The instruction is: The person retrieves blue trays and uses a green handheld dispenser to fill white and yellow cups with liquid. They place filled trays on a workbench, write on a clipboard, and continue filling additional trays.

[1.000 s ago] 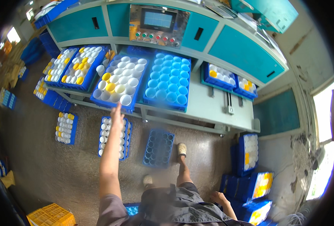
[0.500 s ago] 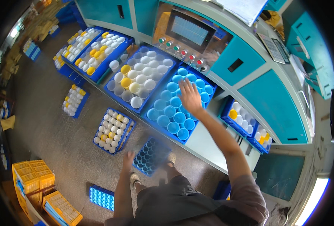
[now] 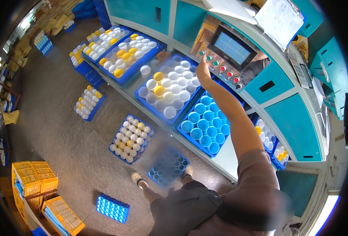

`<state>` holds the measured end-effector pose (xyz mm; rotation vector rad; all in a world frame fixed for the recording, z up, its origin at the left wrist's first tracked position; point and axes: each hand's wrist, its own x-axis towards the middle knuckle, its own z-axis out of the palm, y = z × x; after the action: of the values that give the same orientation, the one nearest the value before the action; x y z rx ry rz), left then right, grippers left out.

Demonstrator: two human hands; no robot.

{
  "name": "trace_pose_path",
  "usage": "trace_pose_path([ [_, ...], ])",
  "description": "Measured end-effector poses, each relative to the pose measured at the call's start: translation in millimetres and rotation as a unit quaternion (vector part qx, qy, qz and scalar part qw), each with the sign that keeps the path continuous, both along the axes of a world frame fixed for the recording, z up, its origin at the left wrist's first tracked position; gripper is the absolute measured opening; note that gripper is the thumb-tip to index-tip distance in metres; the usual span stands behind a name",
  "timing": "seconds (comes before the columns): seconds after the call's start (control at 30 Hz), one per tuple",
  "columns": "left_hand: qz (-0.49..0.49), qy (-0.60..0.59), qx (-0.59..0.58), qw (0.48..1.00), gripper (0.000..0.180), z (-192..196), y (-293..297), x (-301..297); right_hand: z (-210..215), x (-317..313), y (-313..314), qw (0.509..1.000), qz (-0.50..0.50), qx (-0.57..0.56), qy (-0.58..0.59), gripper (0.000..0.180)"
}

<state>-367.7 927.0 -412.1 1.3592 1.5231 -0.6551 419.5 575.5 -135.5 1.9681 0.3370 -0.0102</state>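
Observation:
My right hand [image 3: 203, 71] is raised at the control panel [image 3: 200, 37], with a finger stretched up to the left end of a row of green and red buttons [image 3: 215, 63]. It holds nothing that I can see, and whether the fingertip touches a button cannot be made out. Below my forearm, a blue crate [image 3: 195, 143] of light blue cups [image 3: 206, 123] stands on the bench. Left of it is another blue crate [image 3: 151, 109] with white and yellow cups [image 3: 168, 97]. My left hand is out of view.
More crates [image 3: 121, 80] of white and yellow cups line the bench leftward. On the floor are a stacked crate of cups [image 3: 129, 139], a dark blue crate [image 3: 168, 167] between my feet, a light blue cup tray [image 3: 113, 208] and yellow crates [image 3: 26, 179]. Teal cabinets [image 3: 266, 84] flank the panel.
My right hand has gone from above the blue cups up to the panel buttons. My left hand has left the view. The whole view has shifted, putting the bench farther right.

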Motion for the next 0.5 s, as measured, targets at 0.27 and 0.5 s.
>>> trace_pose_path([
  [0.27,0.106,-0.126,0.005,0.986,0.052,-42.1,132.9,-61.6,-35.9,-158.3,190.8,0.862,0.041,0.458,0.213,0.024],
  [0.5,0.467,-0.201,0.105,0.855,0.043,-6.9,408.8,-106.3,-183.9,-350.2,283.6,0.660,-0.266,0.471,0.521,0.045],
])
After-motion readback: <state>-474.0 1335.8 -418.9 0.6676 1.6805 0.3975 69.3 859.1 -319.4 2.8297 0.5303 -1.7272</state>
